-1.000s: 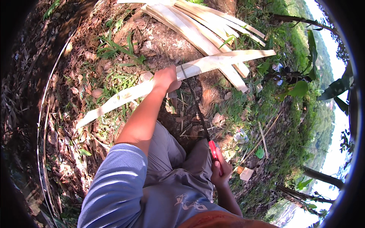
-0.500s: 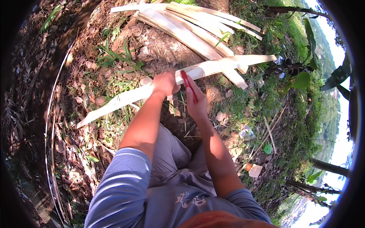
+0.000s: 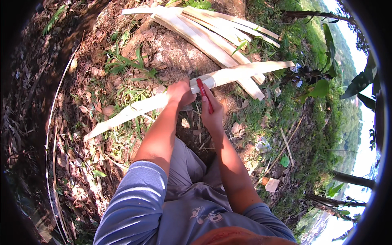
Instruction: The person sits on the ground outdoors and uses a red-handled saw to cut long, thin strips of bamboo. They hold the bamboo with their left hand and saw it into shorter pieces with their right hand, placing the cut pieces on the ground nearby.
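A long pale wooden plank (image 3: 249, 71) lies slanting before me, its near-left end (image 3: 122, 115) low and its far end up to the right. My left hand (image 3: 181, 93) is closed around the plank near its middle. In my right hand (image 3: 212, 112) is a slim red hand tool (image 3: 201, 86), held upright with its upper end against the plank, close beside my left hand. The exact kind of tool cannot be made out. My right fingers wrap its lower part.
Beyond the plank, several pale wooden strips (image 3: 200, 38) lie in a fanned pile. A small wooden block (image 3: 271, 185) rests at lower right near thin sticks (image 3: 287, 147). Dry leaves and grass cover the ground; a long thin pale strip (image 3: 52, 118) curves along the left.
My left hand has shifted slightly right and down along the plank. The red tool is still at the plank, a touch lower. The whole view has moved a little.
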A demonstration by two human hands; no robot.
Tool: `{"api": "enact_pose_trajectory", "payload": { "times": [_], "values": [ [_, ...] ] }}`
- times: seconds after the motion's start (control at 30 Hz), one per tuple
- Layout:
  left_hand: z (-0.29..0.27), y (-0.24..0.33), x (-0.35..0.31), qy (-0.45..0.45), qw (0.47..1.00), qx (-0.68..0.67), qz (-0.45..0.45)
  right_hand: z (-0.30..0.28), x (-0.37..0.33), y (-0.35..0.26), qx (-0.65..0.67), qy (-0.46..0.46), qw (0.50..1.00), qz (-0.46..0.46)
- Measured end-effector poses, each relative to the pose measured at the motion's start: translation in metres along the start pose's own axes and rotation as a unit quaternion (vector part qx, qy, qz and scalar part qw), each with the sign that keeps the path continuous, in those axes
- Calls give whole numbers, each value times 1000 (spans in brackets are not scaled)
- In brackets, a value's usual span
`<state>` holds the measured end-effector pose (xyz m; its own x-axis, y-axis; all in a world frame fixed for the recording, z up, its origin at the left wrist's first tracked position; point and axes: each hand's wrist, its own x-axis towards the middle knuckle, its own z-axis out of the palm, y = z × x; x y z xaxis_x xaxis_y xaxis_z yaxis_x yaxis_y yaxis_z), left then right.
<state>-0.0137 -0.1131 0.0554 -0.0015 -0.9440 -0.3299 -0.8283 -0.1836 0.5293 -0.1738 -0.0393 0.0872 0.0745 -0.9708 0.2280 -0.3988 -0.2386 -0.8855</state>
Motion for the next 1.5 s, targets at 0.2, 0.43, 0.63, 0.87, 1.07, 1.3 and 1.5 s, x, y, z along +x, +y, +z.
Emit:
{"api": "enact_pose_trajectory", "payload": {
  "times": [0.2, 0.43, 0.63, 0.87, 1.07, 1.3, 1.5],
  "values": [
    [13, -10, 6, 73, 993, 80, 56, 5, 15, 12, 9, -6, 999, -52],
    [22, -13, 2, 152, 984, 56, 68, 1, 22, 24, 42, -5, 997, -69],
    [25, -13, 1, 173, 979, 63, 90, 6, 28, 34, 59, 22, 992, -113],
    [27, -15, -2, 178, 978, 61, 85, -2, 25, 36, 64, -17, 997, -32],
    [12, -6, 1, 105, 992, 46, 46, -4, 25, 28, 63, -22, 997, -46],
    [3, 4, 3, 34, 998, 51, -26, -37, -25, 20, 36, -47, 998, 31],
    [0, -3, 5, 12, 999, 32, -10, -137, -152, -11, -86, -73, 993, 42]
  ]
}}
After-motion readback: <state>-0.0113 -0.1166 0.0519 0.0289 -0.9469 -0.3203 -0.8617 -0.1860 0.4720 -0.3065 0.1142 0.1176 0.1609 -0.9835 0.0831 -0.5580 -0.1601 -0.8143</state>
